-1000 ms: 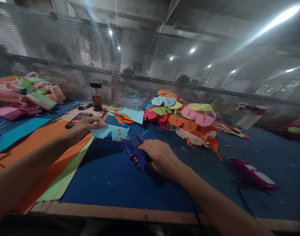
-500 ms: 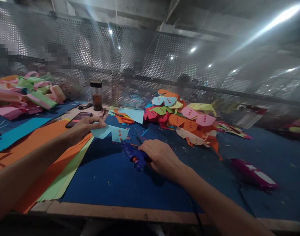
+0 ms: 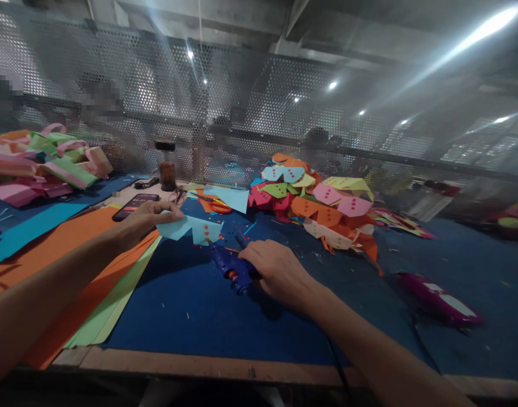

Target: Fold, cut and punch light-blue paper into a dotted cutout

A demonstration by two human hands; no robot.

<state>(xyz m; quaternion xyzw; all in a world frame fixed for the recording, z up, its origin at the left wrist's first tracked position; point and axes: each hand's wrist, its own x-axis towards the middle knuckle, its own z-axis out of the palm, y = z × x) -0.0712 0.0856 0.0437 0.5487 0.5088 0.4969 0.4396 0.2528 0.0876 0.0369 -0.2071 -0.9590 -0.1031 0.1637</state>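
My left hand (image 3: 146,217) pinches the left end of a light blue paper cutout (image 3: 191,228) with small orange dots, holding it just above the blue table mat (image 3: 191,305). My right hand (image 3: 278,271) is wrapped round the handle of a blue glue gun (image 3: 229,264), whose nozzle points up toward the lower edge of the cutout. Its black cord runs back under my right forearm.
Orange, green and blue paper sheets (image 3: 64,249) lie at left, with a phone (image 3: 135,206) and a dark jar (image 3: 167,167) behind. Orange-handled scissors (image 3: 219,207) and a heap of coloured cutouts (image 3: 322,206) sit at the back. A purple glue gun (image 3: 437,299) lies right. A perforated metal screen (image 3: 250,113) closes the far side.
My right hand and the blue glue gun have slid slightly left and toward the cutout. My left hand and the paper stay put.
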